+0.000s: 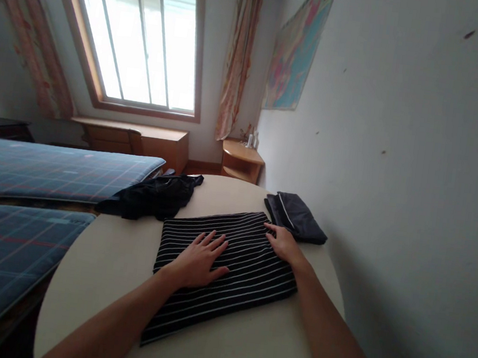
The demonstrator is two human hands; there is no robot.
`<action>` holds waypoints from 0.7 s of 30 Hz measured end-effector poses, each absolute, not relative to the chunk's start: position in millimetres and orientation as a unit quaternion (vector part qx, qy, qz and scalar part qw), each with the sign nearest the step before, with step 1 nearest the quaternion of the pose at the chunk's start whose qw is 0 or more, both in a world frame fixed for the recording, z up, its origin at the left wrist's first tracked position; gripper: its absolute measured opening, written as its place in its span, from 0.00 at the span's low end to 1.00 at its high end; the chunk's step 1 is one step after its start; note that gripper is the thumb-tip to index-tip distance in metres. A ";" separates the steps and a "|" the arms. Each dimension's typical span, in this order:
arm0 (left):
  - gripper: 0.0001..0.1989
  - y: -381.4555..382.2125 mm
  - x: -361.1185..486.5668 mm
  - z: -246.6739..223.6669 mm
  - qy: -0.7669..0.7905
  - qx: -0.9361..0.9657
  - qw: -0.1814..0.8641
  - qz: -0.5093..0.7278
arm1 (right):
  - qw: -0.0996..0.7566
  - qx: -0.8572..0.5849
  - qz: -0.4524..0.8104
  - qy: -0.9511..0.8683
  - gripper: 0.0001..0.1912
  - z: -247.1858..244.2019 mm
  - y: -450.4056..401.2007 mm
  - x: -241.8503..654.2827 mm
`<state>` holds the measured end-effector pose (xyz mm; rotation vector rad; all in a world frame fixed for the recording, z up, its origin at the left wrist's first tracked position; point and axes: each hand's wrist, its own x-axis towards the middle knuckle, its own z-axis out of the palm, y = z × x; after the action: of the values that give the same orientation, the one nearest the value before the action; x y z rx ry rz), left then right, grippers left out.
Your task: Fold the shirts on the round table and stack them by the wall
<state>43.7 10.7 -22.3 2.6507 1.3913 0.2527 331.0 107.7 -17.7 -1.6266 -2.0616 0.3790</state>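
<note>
A black cloth with thin white stripes (pixel 243 284) lies folded into a flat, roughly four-sided shape on the round cream table (pixel 91 277). My left hand (pixel 200 260) rests palm down on its middle, fingers spread. At the cloth's far right edge is my right hand (pixel 282 242), its thumb and forefinger stretched out and apart over the fabric; its other fingers are partly hidden. Just beyond that hand sits a dark folded cloth (pixel 299 215) with a pale line across it. A crumpled black garment (pixel 154 195) lies at the table's far left edge.
Plaid mattresses (pixel 57 171) stand to the left of the table. A white wall (pixel 412 223) runs close along the right side. A wooden corner shelf (pixel 242 151) and a low wooden desk (pixel 161 134) are at the back, below a bright window (pixel 138 39).
</note>
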 end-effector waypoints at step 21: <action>0.24 50.8 -16.6 -25.8 0.554 0.782 0.144 0.246 | 0.180 -0.554 0.061 -0.811 0.25 77.0 114.4 307.7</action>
<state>-16.6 50.8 -25.8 2.2548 1.5957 0.7091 307.7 114.4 77.0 -1.5657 -2.2913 0.1715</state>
